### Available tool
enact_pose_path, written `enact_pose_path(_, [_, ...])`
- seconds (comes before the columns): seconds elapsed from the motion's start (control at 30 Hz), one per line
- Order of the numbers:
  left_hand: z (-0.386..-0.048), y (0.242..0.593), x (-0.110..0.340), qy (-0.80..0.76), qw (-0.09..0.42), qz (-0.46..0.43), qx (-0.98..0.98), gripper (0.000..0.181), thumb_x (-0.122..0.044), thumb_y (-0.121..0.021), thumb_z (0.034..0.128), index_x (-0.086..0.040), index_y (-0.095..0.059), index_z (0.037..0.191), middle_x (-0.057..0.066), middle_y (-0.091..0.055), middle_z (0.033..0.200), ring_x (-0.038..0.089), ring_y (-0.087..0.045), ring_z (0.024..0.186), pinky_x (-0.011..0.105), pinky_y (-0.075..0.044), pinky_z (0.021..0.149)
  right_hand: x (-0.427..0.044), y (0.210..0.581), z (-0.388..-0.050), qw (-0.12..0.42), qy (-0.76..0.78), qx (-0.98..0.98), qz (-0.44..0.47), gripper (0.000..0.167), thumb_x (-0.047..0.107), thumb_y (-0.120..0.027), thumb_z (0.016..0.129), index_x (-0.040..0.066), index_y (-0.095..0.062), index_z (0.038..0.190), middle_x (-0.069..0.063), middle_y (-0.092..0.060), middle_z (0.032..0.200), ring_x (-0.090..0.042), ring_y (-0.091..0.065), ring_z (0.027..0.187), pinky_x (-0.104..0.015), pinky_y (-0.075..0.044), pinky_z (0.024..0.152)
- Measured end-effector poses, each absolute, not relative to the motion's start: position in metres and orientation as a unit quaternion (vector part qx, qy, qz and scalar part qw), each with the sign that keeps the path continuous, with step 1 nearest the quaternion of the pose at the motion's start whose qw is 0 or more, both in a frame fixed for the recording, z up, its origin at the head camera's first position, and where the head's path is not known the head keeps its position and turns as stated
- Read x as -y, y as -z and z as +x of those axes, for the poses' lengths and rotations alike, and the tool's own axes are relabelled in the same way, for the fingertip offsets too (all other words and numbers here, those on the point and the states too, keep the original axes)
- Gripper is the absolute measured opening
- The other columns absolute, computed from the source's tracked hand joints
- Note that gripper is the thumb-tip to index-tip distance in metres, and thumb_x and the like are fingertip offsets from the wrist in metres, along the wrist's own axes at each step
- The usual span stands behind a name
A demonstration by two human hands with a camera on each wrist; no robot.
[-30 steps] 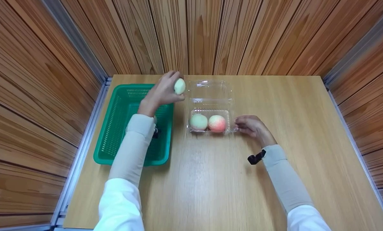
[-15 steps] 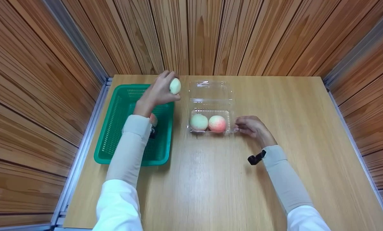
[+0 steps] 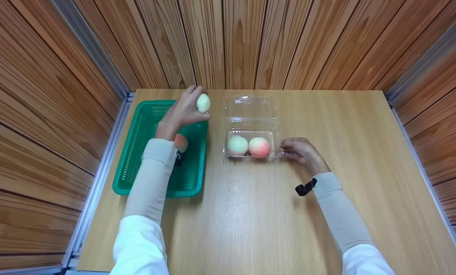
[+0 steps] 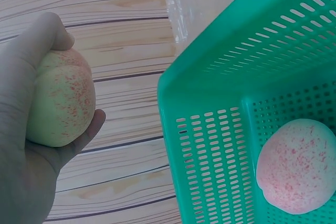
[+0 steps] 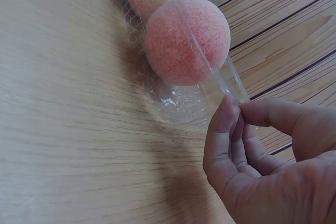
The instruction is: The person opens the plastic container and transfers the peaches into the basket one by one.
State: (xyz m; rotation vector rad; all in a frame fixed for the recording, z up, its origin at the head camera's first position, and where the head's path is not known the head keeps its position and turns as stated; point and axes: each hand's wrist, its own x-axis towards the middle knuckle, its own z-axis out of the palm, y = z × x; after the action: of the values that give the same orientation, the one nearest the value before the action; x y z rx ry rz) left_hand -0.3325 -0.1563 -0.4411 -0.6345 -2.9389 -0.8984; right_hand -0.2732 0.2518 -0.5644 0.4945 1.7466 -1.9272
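My left hand [image 3: 182, 109] grips a pale peach [image 3: 203, 103] above the far right part of the green basket [image 3: 119, 181]. In the left wrist view that peach [image 4: 65, 98] shows red speckles, with thumb and fingers curled round it. Another peach [image 3: 181, 143] lies inside the basket, partly hidden by the left forearm. A clear plastic clamshell box [image 3: 250, 109] lies with its lid folded back. Side by side in its base sit a greenish peach [image 3: 237, 145] and a pink-and-cream peach [image 3: 259, 147]. My right hand [image 3: 302, 151] pinches the box's right rim between thumb and fingertips.
The basket stands at the left of the wooden table [image 3: 250, 229], a short gap from the box. Wood-plank walls [image 3: 243, 46] enclose the back and both sides. A small black camera [image 3: 306, 187] is worn at the right wrist.
My left hand has moved left with the peach, away from the box and over the basket. More of the peach inside the basket now shows. My right hand stays on the rim.
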Motion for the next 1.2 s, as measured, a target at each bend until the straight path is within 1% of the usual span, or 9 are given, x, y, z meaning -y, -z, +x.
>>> enact_pose_path(0.17, [-0.332, 0.443, 0.162, 0.286, 0.009, -0.202, 0.937, 0.057, -0.021, -0.078, 0.0838, -0.010, -0.058, 0.137, 0.013, -0.058, 0.125, 0.027, -0.056, 0.100, 0.044, -0.054, 0.083, -0.251, 0.564, -0.275, 0.246, 0.704, -0.642, 0.178, 0.011, 0.000, -0.063, 0.102, -0.002, -0.064, 0.112, -0.004, -0.074, 0.083, -0.012, -0.072, 0.076, -0.023, -0.063, 0.071])
enact_pose_path(0.37, [-0.330, 0.444, 0.170, 0.291, 0.009, -0.192, 0.937, 0.056, -0.020, -0.075, 0.0856, -0.009, -0.057, 0.137, 0.014, -0.058, 0.128, 0.028, -0.056, 0.101, 0.045, -0.054, 0.083, -0.251, 0.563, -0.276, 0.245, 0.707, -0.639, 0.176, 0.017, -0.001, -0.062, 0.102, -0.007, -0.061, 0.118, -0.004, -0.074, 0.082, -0.013, -0.072, 0.074, -0.023, -0.063, 0.071])
enact_pose_path(0.47, [-0.330, 0.444, 0.175, 0.295, 0.007, -0.190, 0.936, 0.055, -0.019, -0.074, 0.0867, -0.008, -0.057, 0.137, 0.014, -0.058, 0.127, 0.028, -0.056, 0.100, 0.045, -0.053, 0.084, -0.251, 0.564, -0.276, 0.245, 0.712, -0.635, 0.172, 0.013, -0.001, -0.061, 0.102, -0.005, -0.062, 0.115, -0.003, -0.074, 0.082, -0.013, -0.071, 0.075, -0.023, -0.063, 0.071])
enact_pose_path(0.6, [-0.329, 0.444, 0.181, 0.299, 0.005, -0.187, 0.936, 0.055, -0.020, -0.075, 0.0874, -0.009, -0.057, 0.138, 0.014, -0.057, 0.124, 0.028, -0.056, 0.096, 0.043, -0.052, 0.080, -0.252, 0.564, -0.275, 0.245, 0.713, -0.635, 0.169, 0.008, -0.001, -0.061, 0.102, -0.002, -0.064, 0.109, -0.003, -0.074, 0.082, -0.012, -0.072, 0.075, -0.023, -0.062, 0.071])
enact_pose_path(0.73, [-0.329, 0.445, 0.186, 0.295, 0.006, -0.180, 0.938, 0.055, -0.022, -0.073, 0.0883, -0.010, -0.057, 0.139, 0.014, -0.057, 0.123, 0.027, -0.056, 0.093, 0.042, -0.052, 0.077, -0.252, 0.563, -0.275, 0.250, 0.708, -0.638, 0.171, 0.016, 0.000, -0.061, 0.103, -0.005, -0.062, 0.118, -0.003, -0.075, 0.083, -0.012, -0.071, 0.076, -0.023, -0.063, 0.071])
enact_pose_path(0.83, [-0.327, 0.446, 0.190, 0.294, 0.010, -0.178, 0.939, 0.053, -0.022, -0.073, 0.0883, -0.009, -0.057, 0.138, 0.014, -0.058, 0.123, 0.028, -0.057, 0.093, 0.043, -0.052, 0.077, -0.252, 0.562, -0.275, 0.250, 0.706, -0.639, 0.176, 0.020, 0.001, -0.061, 0.103, -0.006, -0.060, 0.122, -0.004, -0.075, 0.084, -0.013, -0.072, 0.075, -0.024, -0.063, 0.071])
enact_pose_path(0.93, [-0.326, 0.447, 0.193, 0.294, 0.012, -0.173, 0.940, 0.052, -0.022, -0.073, 0.0878, -0.010, -0.058, 0.136, 0.014, -0.059, 0.123, 0.029, -0.057, 0.094, 0.045, -0.052, 0.078, -0.252, 0.563, -0.275, 0.250, 0.705, -0.640, 0.176, 0.020, 0.001, -0.061, 0.103, -0.006, -0.060, 0.122, -0.005, -0.075, 0.085, -0.013, -0.072, 0.076, -0.024, -0.064, 0.073])
enact_pose_path(1.07, [-0.326, 0.450, 0.198, 0.295, 0.012, -0.164, 0.941, 0.052, -0.024, -0.073, 0.0873, -0.011, -0.058, 0.135, 0.013, -0.059, 0.127, 0.029, -0.057, 0.098, 0.045, -0.052, 0.079, -0.252, 0.563, -0.274, 0.249, 0.693, -0.652, 0.179, 0.025, 0.003, -0.062, 0.103, -0.007, -0.060, 0.126, -0.005, -0.076, 0.089, -0.013, -0.073, 0.079, -0.024, -0.064, 0.076])
enact_pose_path(1.2, [-0.325, 0.452, 0.203, 0.304, 0.011, -0.157, 0.940, 0.053, -0.023, -0.074, 0.0863, -0.009, -0.059, 0.135, 0.013, -0.059, 0.134, 0.029, -0.057, 0.102, 0.046, -0.052, 0.081, -0.252, 0.562, -0.273, 0.248, 0.685, -0.661, 0.178, 0.029, 0.004, -0.064, 0.103, -0.008, -0.060, 0.129, -0.005, -0.075, 0.092, -0.013, -0.072, 0.081, -0.025, -0.064, 0.078])
